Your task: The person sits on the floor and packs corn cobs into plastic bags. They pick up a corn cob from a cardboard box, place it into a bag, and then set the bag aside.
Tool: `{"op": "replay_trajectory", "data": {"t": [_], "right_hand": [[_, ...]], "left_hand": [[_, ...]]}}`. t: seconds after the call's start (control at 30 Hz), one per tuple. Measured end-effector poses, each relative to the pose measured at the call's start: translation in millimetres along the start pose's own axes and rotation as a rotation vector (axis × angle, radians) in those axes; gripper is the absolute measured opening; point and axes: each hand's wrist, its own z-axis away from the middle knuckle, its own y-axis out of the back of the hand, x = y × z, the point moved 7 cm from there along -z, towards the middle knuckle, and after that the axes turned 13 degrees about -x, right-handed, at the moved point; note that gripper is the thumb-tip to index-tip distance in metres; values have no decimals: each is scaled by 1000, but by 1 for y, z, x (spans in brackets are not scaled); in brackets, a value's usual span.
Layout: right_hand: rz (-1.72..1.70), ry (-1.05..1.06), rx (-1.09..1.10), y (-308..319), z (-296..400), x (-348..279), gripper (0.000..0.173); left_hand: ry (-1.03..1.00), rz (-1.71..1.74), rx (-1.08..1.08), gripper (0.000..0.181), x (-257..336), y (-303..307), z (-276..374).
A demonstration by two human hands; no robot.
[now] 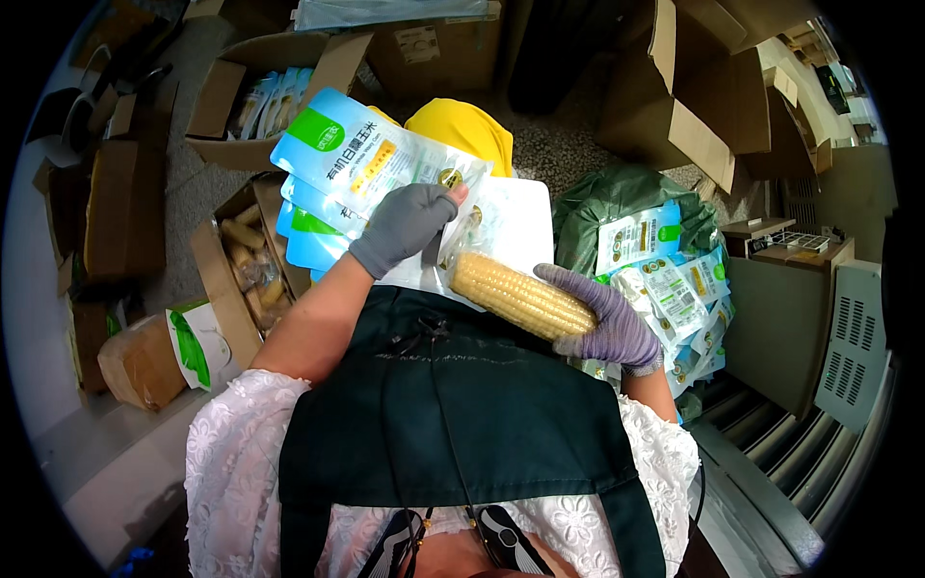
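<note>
My left hand (413,224), in a grey glove with a bare thumb tip, grips a blue and white printed corn pouch (361,148) near its lower right end. More such pouches (309,235) lie fanned beneath it over my lap. In a purple-grey knitted glove, my right hand (603,321) holds the lower right end of a pale corn cob in clear plastic wrap (522,295). The cob's upper left end is against the pouches, by the open edge of one; how far it is inside, I cannot tell.
A green plastic sack (614,191) with many printed pouches (676,292) stands at the right. Left are a carton (224,285) of wrapped cobs and a carton (217,94) of pouches. An open carton (694,134) stands upper right, above a roller conveyor (795,448).
</note>
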Motion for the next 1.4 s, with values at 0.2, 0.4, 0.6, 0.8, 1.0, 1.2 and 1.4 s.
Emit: {"op": "replay_trajectory", "data": {"t": [0.2,0.4,0.6,0.8,1.0,1.2,1.4], "right_hand": [[-105,36,-34,3,3,1,83],[-232,27,-36,12,31,-5,87],[-192,24,-14,18,50,-1,90],[-240,-18,26,16,56,-2,93],[-401,-71,13,10,54,-14,93],[-494,-27,-16,0,17,-3,95],[-641,-30,64,-3,-3,4,97]], "left_hand": [[-35,140,-188,28,6,-5,-2],[-10,-386,-11,40,39,-6,12],[-115,-568,76,35,51,-15,19],[-275,-667,204,28,54,-21,22],[-233,-365,137,28,44,-6,26],[-104,-260,89,43,20,-6,11],[-121,-305,53,27,21,-9,11]]}}
